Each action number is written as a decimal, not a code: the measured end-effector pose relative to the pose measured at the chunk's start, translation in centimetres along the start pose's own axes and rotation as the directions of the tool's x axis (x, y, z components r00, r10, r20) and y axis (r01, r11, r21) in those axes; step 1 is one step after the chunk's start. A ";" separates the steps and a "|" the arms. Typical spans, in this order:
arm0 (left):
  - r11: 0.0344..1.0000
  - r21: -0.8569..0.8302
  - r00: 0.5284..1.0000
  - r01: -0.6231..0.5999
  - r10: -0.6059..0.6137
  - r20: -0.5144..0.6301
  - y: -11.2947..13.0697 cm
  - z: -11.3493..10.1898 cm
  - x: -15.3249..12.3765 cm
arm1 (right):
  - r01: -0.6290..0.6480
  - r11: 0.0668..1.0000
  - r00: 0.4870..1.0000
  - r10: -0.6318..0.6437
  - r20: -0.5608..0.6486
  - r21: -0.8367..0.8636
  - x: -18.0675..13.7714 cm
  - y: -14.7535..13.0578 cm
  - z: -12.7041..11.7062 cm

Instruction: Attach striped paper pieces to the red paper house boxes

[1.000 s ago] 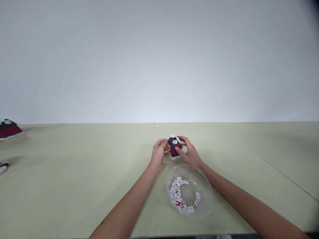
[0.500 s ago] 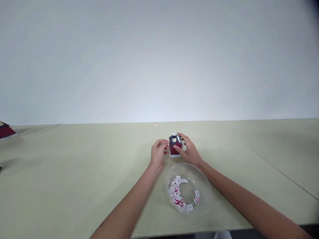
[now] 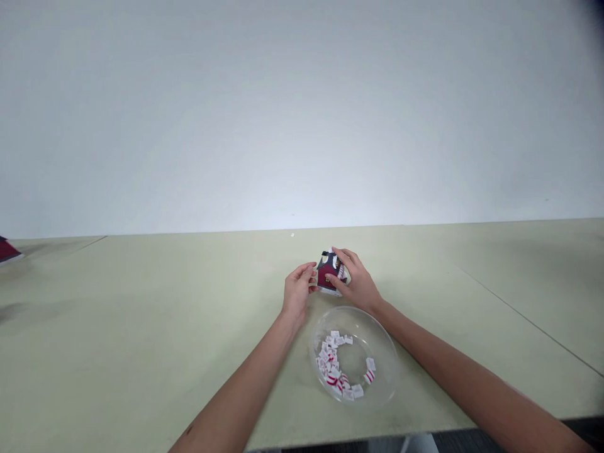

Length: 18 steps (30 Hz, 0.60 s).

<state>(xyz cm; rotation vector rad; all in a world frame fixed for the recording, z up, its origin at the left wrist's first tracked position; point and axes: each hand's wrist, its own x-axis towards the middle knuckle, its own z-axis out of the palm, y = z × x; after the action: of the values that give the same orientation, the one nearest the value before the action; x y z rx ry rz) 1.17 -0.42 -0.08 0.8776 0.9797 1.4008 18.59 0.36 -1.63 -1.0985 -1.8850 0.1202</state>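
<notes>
A small dark red and navy box (image 3: 327, 272) with white at its top and base stands on the table, tipped slightly. My right hand (image 3: 357, 284) grips it from the right, thumb across the near face and fingers over the top. Close against its left edge is my left hand (image 3: 298, 288), thumb and forefinger drawn together in a pinch. Anything between those fingertips is too small to make out. Just in front of both hands sits a clear round bowl (image 3: 387, 352) containing several small white pieces (image 3: 329, 358), some with red stripes.
A pale green table (image 3: 141, 352) reaches back to a plain white wall (image 3: 302, 113). At the far left edge, part of another dark red and navy object (image 3: 8, 251) shows. A tiny white speck (image 3: 292, 234) lies near the back edge.
The box has turned and tilted in my right hand, showing more of its dark red face. My left hand stays close beside it. The view has shifted slightly.
</notes>
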 end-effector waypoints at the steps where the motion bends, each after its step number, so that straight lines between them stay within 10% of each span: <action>1: 1.000 -0.015 1.000 0.002 -0.003 -0.015 0.1 0.0 0.0 | 0.008 1.000 1.000 -0.008 0.005 -0.004 0.0 -0.1 0.0; 18: 0.998 0.060 0.999 -0.030 0.033 -0.037 0.5 0.1 -0.3 | -0.029 0.999 0.999 0.030 0.031 -0.021 0.0 -1.0 -0.3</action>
<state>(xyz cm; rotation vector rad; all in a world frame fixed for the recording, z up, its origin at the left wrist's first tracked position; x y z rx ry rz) 1.16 -0.72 0.40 0.9169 1.0448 1.4257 18.17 -0.28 -1.00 -1.1443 -1.9025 0.1363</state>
